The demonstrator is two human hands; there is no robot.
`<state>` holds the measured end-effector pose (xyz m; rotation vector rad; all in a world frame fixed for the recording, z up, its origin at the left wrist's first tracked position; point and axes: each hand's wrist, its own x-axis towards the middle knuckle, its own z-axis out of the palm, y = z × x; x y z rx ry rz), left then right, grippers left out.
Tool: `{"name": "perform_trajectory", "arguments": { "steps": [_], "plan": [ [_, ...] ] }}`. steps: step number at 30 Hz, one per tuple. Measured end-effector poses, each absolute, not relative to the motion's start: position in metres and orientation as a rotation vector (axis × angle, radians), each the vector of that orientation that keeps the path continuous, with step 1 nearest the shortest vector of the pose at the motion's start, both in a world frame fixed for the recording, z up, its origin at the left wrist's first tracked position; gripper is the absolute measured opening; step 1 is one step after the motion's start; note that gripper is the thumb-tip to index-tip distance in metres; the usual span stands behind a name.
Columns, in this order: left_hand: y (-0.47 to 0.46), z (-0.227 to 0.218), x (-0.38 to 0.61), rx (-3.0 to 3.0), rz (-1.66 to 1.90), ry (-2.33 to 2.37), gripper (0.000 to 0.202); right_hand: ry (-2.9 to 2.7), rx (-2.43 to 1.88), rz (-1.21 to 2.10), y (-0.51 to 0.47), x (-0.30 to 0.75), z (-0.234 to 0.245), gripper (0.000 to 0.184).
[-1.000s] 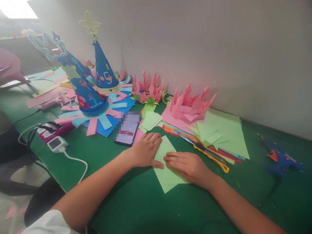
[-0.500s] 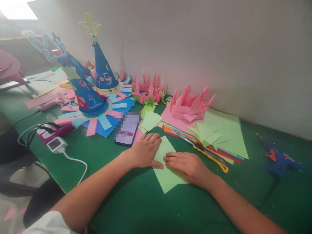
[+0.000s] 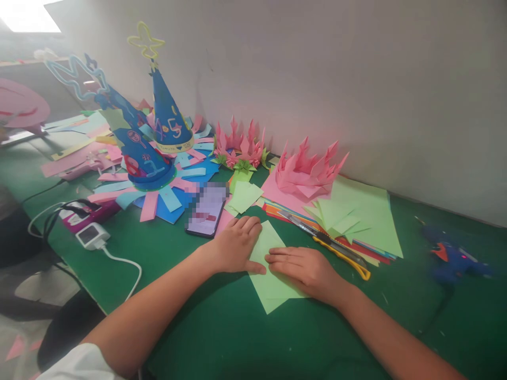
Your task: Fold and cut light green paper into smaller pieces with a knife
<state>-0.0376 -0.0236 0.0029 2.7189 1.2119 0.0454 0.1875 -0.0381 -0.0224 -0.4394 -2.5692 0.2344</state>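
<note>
A folded sheet of light green paper [image 3: 273,293] lies flat on the green tabletop. My left hand [image 3: 237,245] rests on its left side, palm down, with the thumb stretched across toward the middle. From the right, my right hand [image 3: 303,268] lies flat over the paper, its fingers extended and close to the left thumb. Both hands press on the sheet and cover part of it. Just beyond my left hand is a phone [image 3: 206,210]. A yellow-handled utility knife [image 3: 340,252] lies on coloured sheets beyond my right hand.
Pink folded-paper crowns [image 3: 309,171] stand by the wall. Blue cone hats [image 3: 166,108] with paper strips stand at the left. Green sheets [image 3: 370,211] lie at the right, near a blue glue gun [image 3: 455,258]. A white charger [image 3: 93,236] with its cable sits at the left edge.
My hands and the green paper have stayed in place. At the far left, the pink round object has shifted slightly to the right.
</note>
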Motion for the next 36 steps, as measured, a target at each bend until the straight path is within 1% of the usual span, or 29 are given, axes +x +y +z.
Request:
{"name": "perform_trajectory", "arguments": {
  "steps": [14,24,29,33,36],
  "plan": [
    [-0.027,0.005,-0.037,2.777,-0.014,1.244,0.08,-2.554,-0.42,0.255,-0.037,0.188,-0.023,0.022],
    [-0.024,0.007,-0.037,2.751,0.037,1.204,0.074,-2.554,-0.435,0.289,-0.037,0.187,-0.023,0.021],
    [-0.03,0.0,-0.042,2.707,0.134,1.182,0.068,-2.533,-0.466,0.298,-0.039,0.186,-0.021,0.019],
    [-0.04,-0.011,-0.048,2.645,0.317,1.168,0.069,-2.546,-0.475,0.292,-0.04,0.187,-0.023,0.02],
    [-0.044,-0.014,-0.049,2.618,0.347,1.172,0.069,-2.564,-0.467,0.297,-0.039,0.189,-0.026,0.023]
  ]
}}
